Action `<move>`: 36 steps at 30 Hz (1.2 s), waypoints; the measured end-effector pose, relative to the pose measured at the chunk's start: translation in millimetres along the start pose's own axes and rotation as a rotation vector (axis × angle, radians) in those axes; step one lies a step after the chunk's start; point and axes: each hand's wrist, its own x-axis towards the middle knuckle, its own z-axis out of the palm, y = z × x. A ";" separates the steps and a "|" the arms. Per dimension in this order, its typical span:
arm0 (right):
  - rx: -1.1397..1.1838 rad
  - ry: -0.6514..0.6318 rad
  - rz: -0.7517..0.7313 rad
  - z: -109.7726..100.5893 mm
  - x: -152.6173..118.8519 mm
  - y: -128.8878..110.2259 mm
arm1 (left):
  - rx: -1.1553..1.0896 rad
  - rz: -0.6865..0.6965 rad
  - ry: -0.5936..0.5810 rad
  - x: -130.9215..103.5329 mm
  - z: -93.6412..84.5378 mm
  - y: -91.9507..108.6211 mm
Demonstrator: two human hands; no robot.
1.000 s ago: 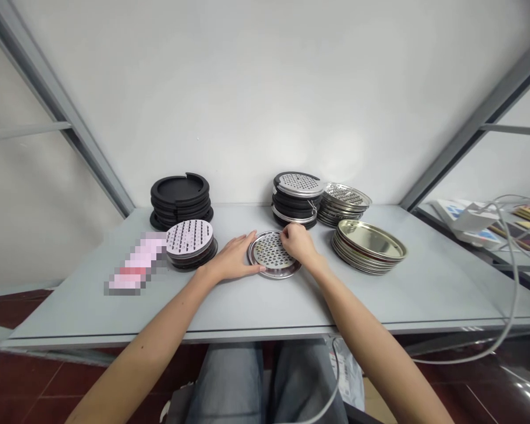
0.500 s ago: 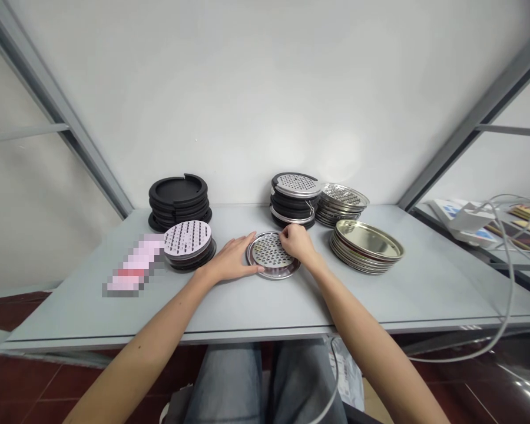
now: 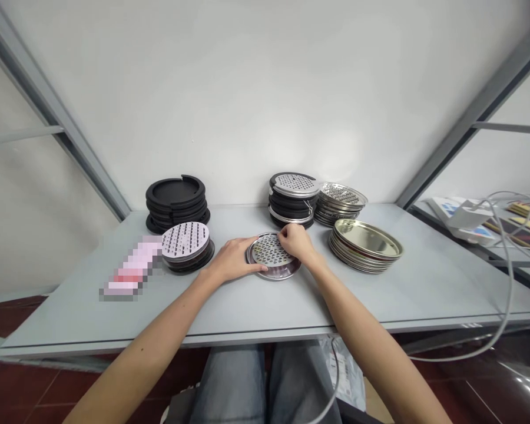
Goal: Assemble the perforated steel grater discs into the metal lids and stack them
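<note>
A round, shiny metal dish (image 3: pixel 279 272) lies flat on the table in front of me, and a perforated round grater plate (image 3: pixel 271 250) sits within its rim. My left hand (image 3: pixel 235 259) holds the dish's left edge, thumb on the near rim and fingers along the far left side. Over the right part of the grater plate, my right hand (image 3: pixel 295 240) is closed in a pinch with its fingers curled downward. Its fingertips and whatever may be in them are hidden.
Left stand stacked black rings (image 3: pixel 176 203) and white-topped grater discs (image 3: pixel 185 240). Behind is a black stack topped with a grater (image 3: pixel 297 184). Metal grater dishes (image 3: pixel 342 197) and gold-toned lids (image 3: pixel 368 241) stand right. A white cable (image 3: pixel 510 282) hangs at the table's right side.
Both hands keep nearly the same places on the dish and grater plate. My left thumb has shifted slightly right along the near rim. The whole view has moved a little.
</note>
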 end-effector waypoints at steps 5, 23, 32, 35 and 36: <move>0.189 -0.028 -0.022 -7.3 2.3 3.1 | 0.013 0.028 0.021 -2.7 0.9 -1.4; 0.477 0.050 -0.619 -23.3 -27.5 6.1 | 0.105 -0.044 0.036 -4.7 -4.0 -6.1; 0.408 0.106 -0.573 -15.1 -21.4 10.5 | 0.129 -0.042 0.059 -4.6 -3.6 -8.7; 0.415 0.104 -0.594 -15.3 -22.2 10.5 | 0.097 -0.057 0.063 -5.3 -3.3 -9.3; 0.414 0.100 -0.596 -15.2 -22.5 10.1 | 0.088 -0.064 0.063 -5.3 -3.5 -9.5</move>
